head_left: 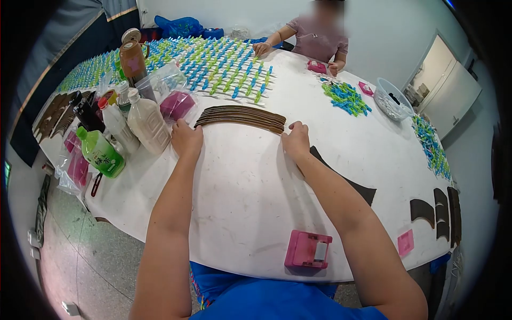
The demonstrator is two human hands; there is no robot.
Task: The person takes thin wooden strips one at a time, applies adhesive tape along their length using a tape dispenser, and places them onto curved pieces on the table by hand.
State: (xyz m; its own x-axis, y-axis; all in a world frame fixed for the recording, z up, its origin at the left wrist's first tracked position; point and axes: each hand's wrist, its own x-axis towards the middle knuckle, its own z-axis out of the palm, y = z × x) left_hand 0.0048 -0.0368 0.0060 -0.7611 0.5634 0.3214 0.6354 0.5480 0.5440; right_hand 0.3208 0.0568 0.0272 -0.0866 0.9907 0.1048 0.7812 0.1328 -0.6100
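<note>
Pink dispenser (308, 249): is sitting near the front edge of the white table (242, 213), between the person's forearms.
Dark curved piece (356, 185): is lying flat, passing partly beneath the right forearm in this view.
Left hand (186, 140): is bringing its curled fingers narrowly together at the left end of the brown strips; I cannot tell whether they are gripping one.
Right hand (295, 140): is bending its fingers narrowly at the right end; its grip, too, I cannot tell.
Brown strips (242, 117): are lying side by side in a gently arched band between the two hands.
Green bottle (101, 153): is leaning left of the left hand, near other bottles.
Loose clips (346, 98): are lying heaped, blue and green, beyond the right hand.
Clip rows (213, 66): are covering the far left.
Co-worker (321, 40): is sitting at the far side, one hand reaching toward the rows.
</note>
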